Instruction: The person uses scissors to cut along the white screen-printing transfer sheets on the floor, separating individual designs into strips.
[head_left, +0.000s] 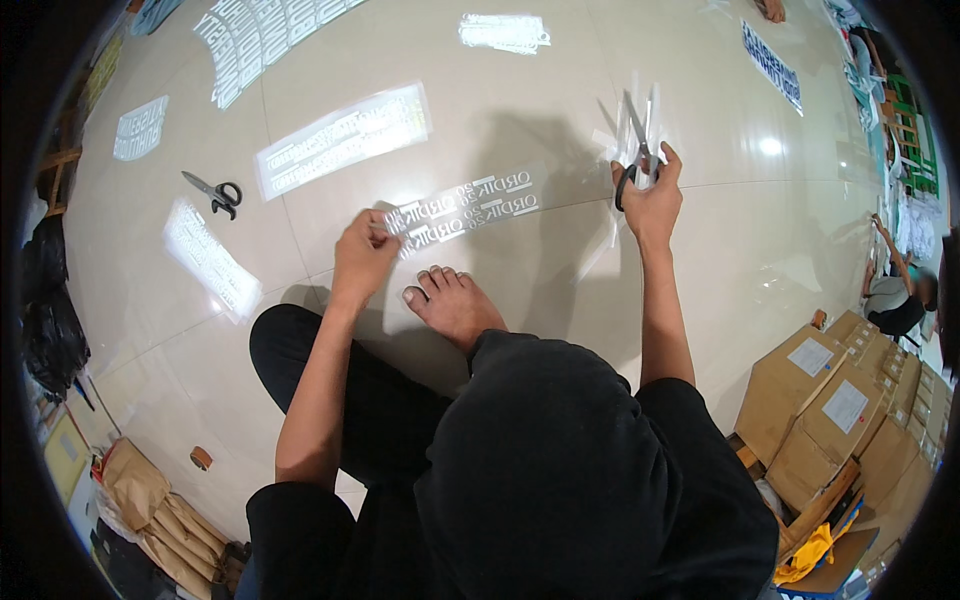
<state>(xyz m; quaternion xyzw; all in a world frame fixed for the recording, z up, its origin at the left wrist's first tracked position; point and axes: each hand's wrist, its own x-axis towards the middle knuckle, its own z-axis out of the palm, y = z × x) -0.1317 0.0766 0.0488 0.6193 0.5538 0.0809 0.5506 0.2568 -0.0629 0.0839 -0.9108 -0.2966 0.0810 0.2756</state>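
My left hand (365, 259) pinches one end of a clear film strip (472, 206) that bears white mirrored lettering in two rows. The strip stretches to the right, low over the tiled floor. In my right hand (651, 195) are black-handled scissors (638, 142), their blades pointing away from me and parted slightly. Narrow clear film offcuts (600, 251) lie around and beneath the scissors. Ahead of my left hand rests a wider stack of printed film sheets (345, 142). A bare foot (454, 307) stands on the floor close to the strip.
A second pair of scissors (217, 196) and a film stack (211, 259) lie at the left. More printed sheets (277, 37) spread ahead, beside a white bundle (504, 33). Cardboard boxes (795, 397) crowd the right, with a person (896, 300) beyond. A tape roll (200, 458) lies lower left.
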